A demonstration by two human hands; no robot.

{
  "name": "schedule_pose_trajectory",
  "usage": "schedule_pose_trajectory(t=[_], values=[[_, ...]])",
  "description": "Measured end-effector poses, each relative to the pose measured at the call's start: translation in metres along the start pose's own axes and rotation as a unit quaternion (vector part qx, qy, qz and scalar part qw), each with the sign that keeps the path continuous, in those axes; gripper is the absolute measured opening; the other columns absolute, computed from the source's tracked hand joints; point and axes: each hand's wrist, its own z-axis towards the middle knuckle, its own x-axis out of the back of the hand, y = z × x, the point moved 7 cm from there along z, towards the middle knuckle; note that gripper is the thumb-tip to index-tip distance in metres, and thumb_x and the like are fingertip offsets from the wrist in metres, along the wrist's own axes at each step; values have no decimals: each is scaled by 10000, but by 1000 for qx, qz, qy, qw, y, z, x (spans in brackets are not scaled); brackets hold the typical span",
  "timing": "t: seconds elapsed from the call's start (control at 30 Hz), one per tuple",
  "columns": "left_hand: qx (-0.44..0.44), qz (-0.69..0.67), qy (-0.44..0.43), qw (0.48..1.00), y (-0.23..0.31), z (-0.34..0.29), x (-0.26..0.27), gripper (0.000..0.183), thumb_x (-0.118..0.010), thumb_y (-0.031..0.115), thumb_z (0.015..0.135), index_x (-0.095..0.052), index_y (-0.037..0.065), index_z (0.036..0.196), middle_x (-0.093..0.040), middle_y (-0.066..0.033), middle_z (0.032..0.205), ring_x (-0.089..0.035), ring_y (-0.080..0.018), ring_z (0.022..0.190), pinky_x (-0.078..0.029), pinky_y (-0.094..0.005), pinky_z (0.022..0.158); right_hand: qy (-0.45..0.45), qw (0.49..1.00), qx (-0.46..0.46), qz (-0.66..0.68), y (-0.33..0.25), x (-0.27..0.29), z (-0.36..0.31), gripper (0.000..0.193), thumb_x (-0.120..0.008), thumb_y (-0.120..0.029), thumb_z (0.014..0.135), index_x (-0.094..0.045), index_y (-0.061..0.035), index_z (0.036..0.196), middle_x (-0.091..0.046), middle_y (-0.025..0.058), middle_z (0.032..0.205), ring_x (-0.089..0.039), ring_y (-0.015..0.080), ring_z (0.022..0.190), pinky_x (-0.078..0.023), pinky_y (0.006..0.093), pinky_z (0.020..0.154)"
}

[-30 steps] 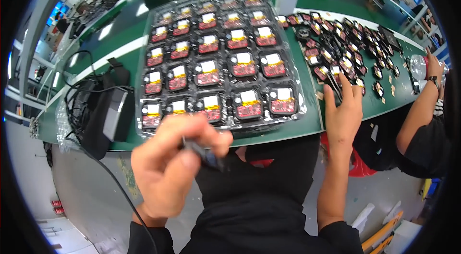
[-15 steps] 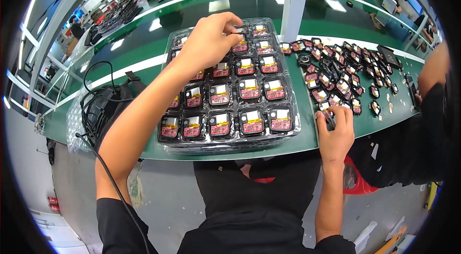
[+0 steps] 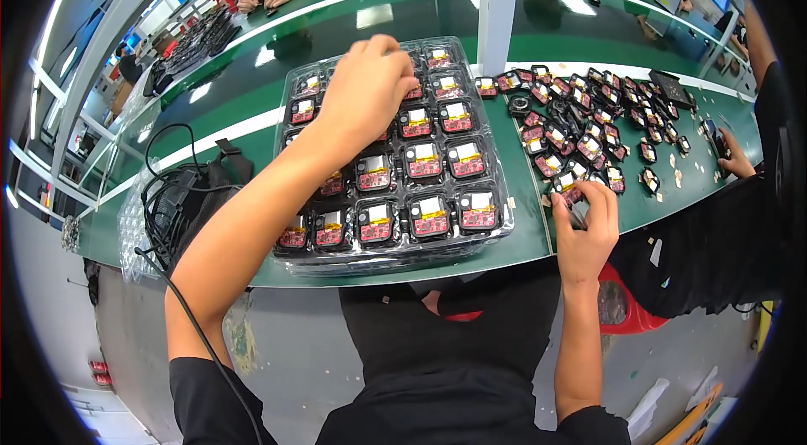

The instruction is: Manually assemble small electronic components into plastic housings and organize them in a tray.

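A clear plastic tray [image 3: 395,260] on the green bench holds rows of small black-cased electronic modules [image 3: 423,161], each with a red circuit board, a white block and yellow tape. My left hand [image 3: 370,92] reaches over the tray's far half. Its fingers are curled down by a module [image 3: 413,93], and their tips are mostly hidden. At the near edge of a loose pile, my right hand [image 3: 587,235] pinches a dark-cased module [image 3: 578,211] between thumb and fingers. Another module [image 3: 566,184] lies just beyond that hand's fingertips.
Loose modules [image 3: 591,147] spread across the bench at right. A metal post [image 3: 498,8] rises behind the tray. Black cables and a bag [image 3: 197,193] lie at left beside bubble wrap [image 3: 134,226]. A co-worker's hand [image 3: 737,157] is at far right; other people sit across the bench.
My left hand's fingers have drawn closer together over the tray. My right hand stays at the pile's near edge. The view has shifted slightly, and the co-worker's hand at right shows more.
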Motion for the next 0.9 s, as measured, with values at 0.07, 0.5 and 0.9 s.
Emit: schedule_pose_trajectory(t=[0.07, 0.5, 0.9], values=[[-29, -20, 91, 995, 25, 0, 31, 147, -697, 117, 888, -667, 27, 1000, -643, -135, 1128, -590, -344, 1103, -470, -426, 955, -4, 996, -50, 68, -4, 11, -4, 357, -861, -16, 713, -652, -9, 1002, -647, 122, 1070, -549, 125, 600, -412, 254, 492], [239, -730, -61, 638, 165, -157, 2, 581, -822, 192, 856, -559, -56, 1312, -521, -189, 1325, -571, -301, 1240, -489, -415, 1040, -198, 820, -144, 517, -77, 26, -52, 643, -943, -244, 682, -475, -52, 1078, -665, 195, 1144, -371, -13, 536, -353, 168, 481], [361, -784, 101, 495, 152, -211, -39, 587, -822, 313, 848, -551, -27, 1242, -550, -207, 1279, -626, -358, 1187, -474, -490, 1078, -235, 926, 19, 295, -88, 12, -53, 273, -770, -52, 837, -653, -7, 1079, -586, 92, 916, -542, 137, 599, -404, 234, 474]])
